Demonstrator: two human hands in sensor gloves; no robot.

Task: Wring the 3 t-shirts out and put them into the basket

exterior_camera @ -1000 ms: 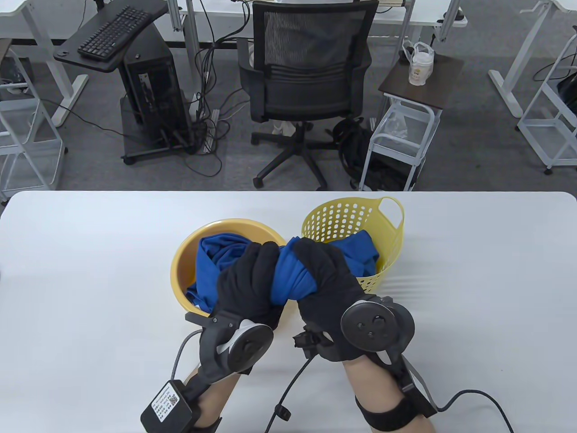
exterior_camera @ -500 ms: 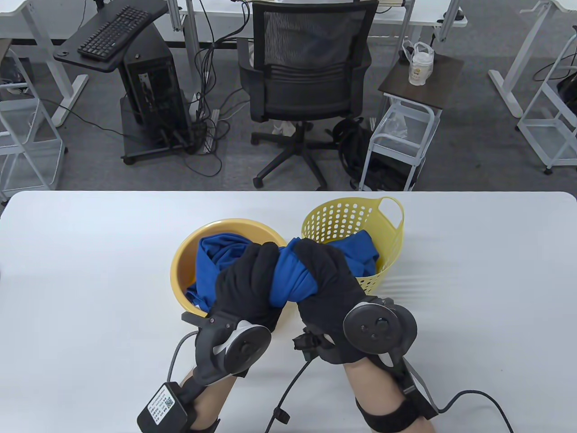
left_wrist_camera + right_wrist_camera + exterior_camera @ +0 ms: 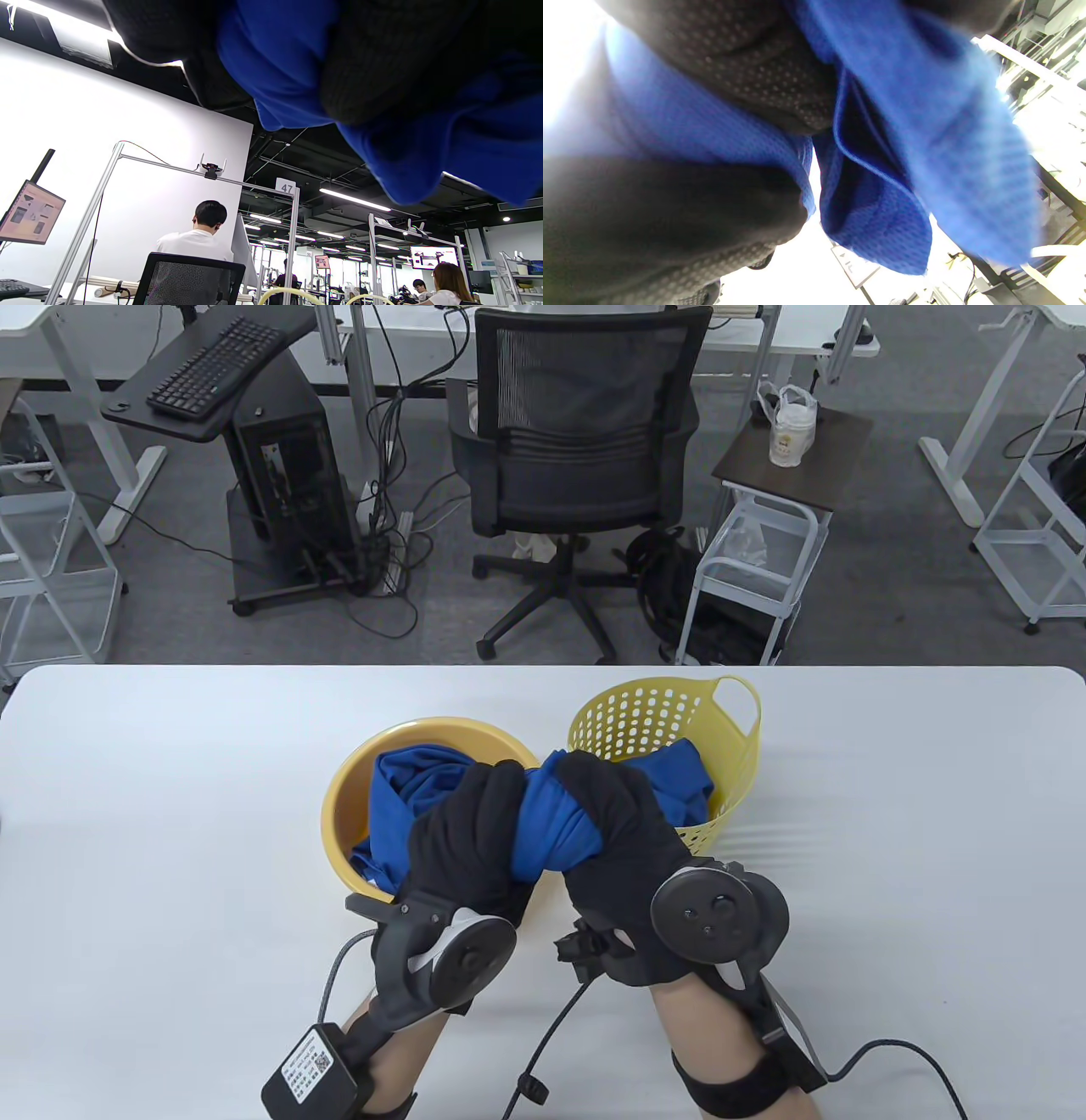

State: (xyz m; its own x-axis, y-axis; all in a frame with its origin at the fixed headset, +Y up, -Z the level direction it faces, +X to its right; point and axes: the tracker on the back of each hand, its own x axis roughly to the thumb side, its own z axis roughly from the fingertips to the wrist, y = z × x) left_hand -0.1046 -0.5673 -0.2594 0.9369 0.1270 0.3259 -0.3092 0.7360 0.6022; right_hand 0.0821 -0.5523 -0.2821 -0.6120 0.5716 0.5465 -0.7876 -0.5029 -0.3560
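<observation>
While held above bowl [image 3: 339,806], twisted blue t-shirt [image 3: 547,823] wrapped tight by fingers of left hand [image 3: 462,836], right hand [image 3: 615,836].

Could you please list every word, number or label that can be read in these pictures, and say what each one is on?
"47": a white number sign on top of a metal frame post, left wrist view.
Label with a QR code on the black box at the left wrist: print too small to read.
Cup in a bag on the side table: printing too small to read.
Monitor and distant screen: content too blurred to read.
</observation>
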